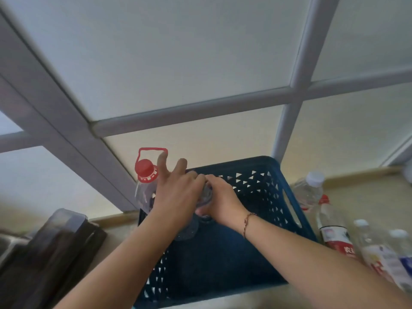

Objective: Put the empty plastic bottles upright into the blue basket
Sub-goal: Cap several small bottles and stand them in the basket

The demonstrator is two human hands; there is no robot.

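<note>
The blue basket (263, 186), its walls pierced with triangles, stands on the counter in front of me. A large clear bottle with a red cap and red handle (146, 175) stands upright in its far left corner. Both hands meet over the basket's far left part on a clear plastic bottle (206, 196) that reaches down into the basket. My left hand (176, 192) lies on it with two fingers raised. My right hand (223, 200) grips it from the right. Much of the held bottle is hidden by my hands.
Several empty bottles (312, 190) with white and red caps stand on the counter right of the basket. A dark lidded container (58, 244) sits at the left. A frosted window with a grey frame (200, 105) rises just behind the basket.
</note>
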